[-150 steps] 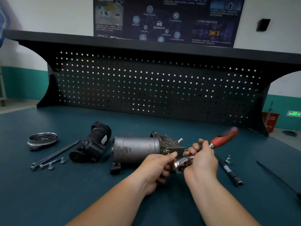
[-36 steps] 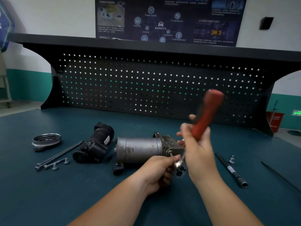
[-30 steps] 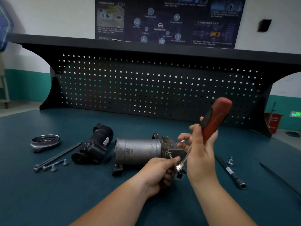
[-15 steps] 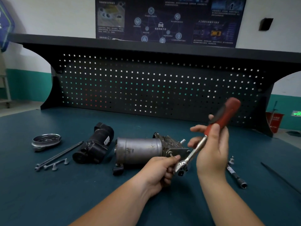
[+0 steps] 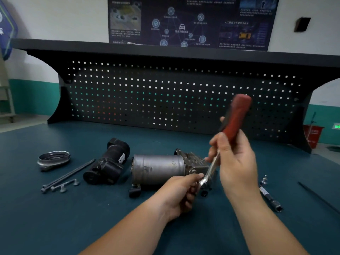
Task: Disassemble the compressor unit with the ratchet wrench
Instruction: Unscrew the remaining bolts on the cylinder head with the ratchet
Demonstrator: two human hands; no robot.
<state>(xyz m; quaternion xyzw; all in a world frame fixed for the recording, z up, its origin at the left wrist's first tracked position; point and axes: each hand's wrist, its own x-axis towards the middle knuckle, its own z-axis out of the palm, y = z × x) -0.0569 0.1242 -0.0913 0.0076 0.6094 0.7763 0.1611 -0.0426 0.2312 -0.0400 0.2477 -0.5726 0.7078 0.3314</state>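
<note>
Compressor (image 5: 158, 168) lies on its side mid-worktop (image 5: 55, 218), grey cylinder to the left, cast head to the right. Left hand (image 5: 179, 195) sits at that right end, its grip pinched on the chrome head of the wrench (image 5: 236, 115), thumb on top. Right hand (image 5: 237, 162) has its grip clamped round the lower part of the red handle, which tilts steeply up and right and is blurred. Left of the compressor lie a black housing (image 5: 108, 164), long bolts (image 5: 68, 174), short bolts (image 5: 63, 186) and a metal ring (image 5: 53, 159). Right of the hands lie an extension bar (image 5: 270, 198) and a small bolt (image 5: 264, 179).
</note>
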